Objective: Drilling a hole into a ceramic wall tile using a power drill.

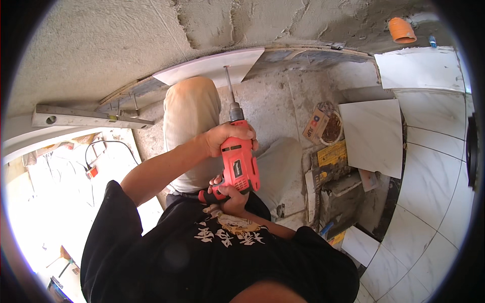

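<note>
Both of my hands are on a red power drill (237, 169) with a long grey bit (229, 86). My left hand (230, 138) wraps round the front of its body, just behind the chuck (236, 111). Lower down, my right hand (231, 199) grips the rear handle; whether a finger presses the trigger is hidden. The bit points away from me, and its tip meets a white tile (197, 68) near the upper edge. That tile leans against the foot of the rough wall, partly covered by my bent left knee (191, 98).
A metal spirit level (76, 117) lies at the left. To the right are a bucket (332, 128) with brown contents, a small box (316, 126), a loose white tile (373, 134) and a mortar-smeared container (341, 202). An orange pipe (401, 30) sticks out of the wall.
</note>
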Tool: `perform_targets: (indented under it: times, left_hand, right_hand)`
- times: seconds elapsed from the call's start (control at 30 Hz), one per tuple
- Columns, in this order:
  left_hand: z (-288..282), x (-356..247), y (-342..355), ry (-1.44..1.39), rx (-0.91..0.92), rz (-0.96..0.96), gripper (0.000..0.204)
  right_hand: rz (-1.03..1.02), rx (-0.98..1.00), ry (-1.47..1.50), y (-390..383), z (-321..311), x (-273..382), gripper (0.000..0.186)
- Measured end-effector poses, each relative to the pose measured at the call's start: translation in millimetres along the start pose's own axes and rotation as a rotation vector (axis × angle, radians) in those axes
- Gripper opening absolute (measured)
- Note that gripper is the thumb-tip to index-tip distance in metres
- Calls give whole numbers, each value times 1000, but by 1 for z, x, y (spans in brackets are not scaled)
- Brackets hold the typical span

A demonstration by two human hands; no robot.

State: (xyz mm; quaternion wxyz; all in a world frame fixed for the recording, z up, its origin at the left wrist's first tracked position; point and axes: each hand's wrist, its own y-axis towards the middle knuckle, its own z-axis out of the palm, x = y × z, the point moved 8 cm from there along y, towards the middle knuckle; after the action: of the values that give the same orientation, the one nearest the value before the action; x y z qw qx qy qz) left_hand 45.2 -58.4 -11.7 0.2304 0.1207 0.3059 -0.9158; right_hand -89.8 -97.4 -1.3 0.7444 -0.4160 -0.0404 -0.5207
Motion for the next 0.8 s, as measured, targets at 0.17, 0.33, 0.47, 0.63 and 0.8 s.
perform_targets:
  times: [0.17, 0.33, 0.47, 0.63, 0.8]
  left_hand:
    - [-2, 1, 4, -32, 71, 14, 29]
    - [-1, 1, 4, -60, 92, 21, 28]
    - [-3, 3, 6, -76, 117, 28, 27]
    - [-3, 4, 6, -86, 130, 31, 27]
    - [-2, 2, 9, -77, 198, 71, 26]
  right_hand:
    - [-30, 7, -74, -2, 5, 5, 22]
    - [-72, 2, -136, -2, 7, 7, 22]
    - [-57, 1, -101, -3, 9, 7, 22]
    - [-62, 6, -144, -3, 9, 8, 22]
    - [-40, -30, -180, -6, 13, 11, 19]
